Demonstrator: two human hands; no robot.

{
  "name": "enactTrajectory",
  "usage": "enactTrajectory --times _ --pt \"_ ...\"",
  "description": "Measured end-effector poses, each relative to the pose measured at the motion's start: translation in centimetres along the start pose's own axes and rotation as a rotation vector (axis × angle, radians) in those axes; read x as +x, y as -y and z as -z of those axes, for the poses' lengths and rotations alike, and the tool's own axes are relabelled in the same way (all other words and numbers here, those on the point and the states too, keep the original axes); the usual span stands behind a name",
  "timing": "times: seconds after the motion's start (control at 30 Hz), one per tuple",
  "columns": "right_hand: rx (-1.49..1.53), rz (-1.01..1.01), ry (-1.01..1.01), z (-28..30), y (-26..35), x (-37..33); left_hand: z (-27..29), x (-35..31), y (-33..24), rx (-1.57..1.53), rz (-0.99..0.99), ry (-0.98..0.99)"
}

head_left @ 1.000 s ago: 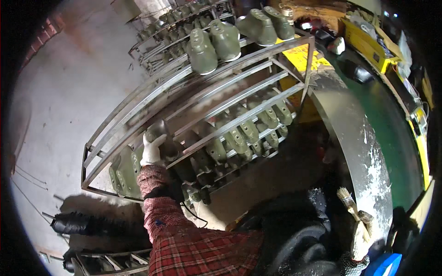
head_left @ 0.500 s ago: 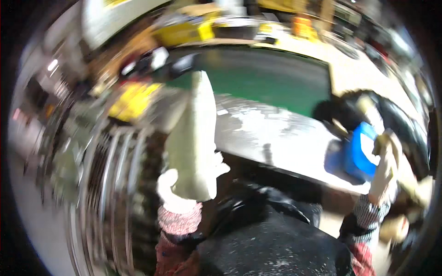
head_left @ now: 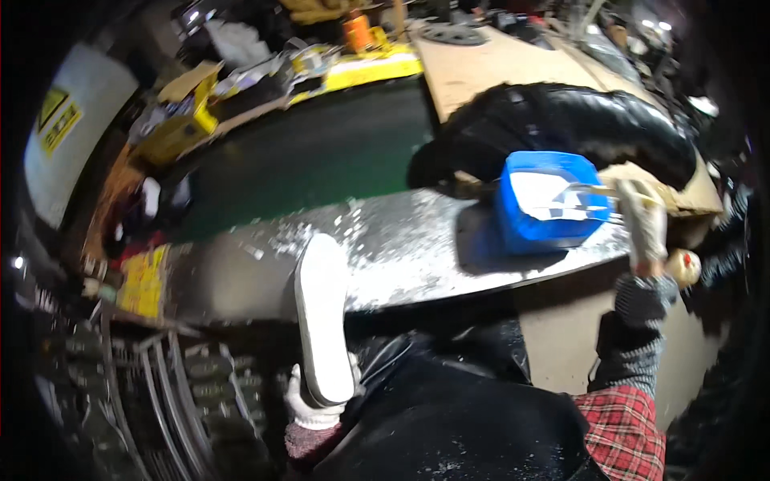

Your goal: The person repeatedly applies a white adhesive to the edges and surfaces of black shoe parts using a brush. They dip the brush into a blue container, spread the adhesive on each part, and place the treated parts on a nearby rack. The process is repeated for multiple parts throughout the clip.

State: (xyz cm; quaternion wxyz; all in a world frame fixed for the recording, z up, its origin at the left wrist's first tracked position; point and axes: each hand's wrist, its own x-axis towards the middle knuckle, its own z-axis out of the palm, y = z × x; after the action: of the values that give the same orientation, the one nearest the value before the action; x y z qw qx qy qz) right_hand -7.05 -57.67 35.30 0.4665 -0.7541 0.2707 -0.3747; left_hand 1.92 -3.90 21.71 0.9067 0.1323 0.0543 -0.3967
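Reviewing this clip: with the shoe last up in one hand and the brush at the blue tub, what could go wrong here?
The left hand holds the pale shoe last only by its lower end, so it might tip or slip. The right hand has the brush at the blue tub near the metal table edge; a nudge might shift it off.

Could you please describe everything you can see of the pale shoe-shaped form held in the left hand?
The pale, off-white shoe-shaped form is long and narrow with a rounded front end and a smooth, matte, flat face turned toward the camera. It stands nearly upright, its rounded end up, overlapping the edge of the grey metal tabletop speckled with white flecks. The left hand, in a white glove, grips its lower end; nothing else visibly touches it. Its back side is hidden. Below it is a dark apron.
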Motion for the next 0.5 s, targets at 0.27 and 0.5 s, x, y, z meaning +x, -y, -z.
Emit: enactTrajectory --times 0.27,0.5 --pt "0.194 -0.065 0.292 -9.3 5.0 -7.2 5.2 -2.8 -0.4 -0.161 0.206 -0.265" --pt "0.369 0.251 1.03 -30.3 9.9 -13.2 6.6 -0.4 0.1 -0.196 0.081 -0.058"
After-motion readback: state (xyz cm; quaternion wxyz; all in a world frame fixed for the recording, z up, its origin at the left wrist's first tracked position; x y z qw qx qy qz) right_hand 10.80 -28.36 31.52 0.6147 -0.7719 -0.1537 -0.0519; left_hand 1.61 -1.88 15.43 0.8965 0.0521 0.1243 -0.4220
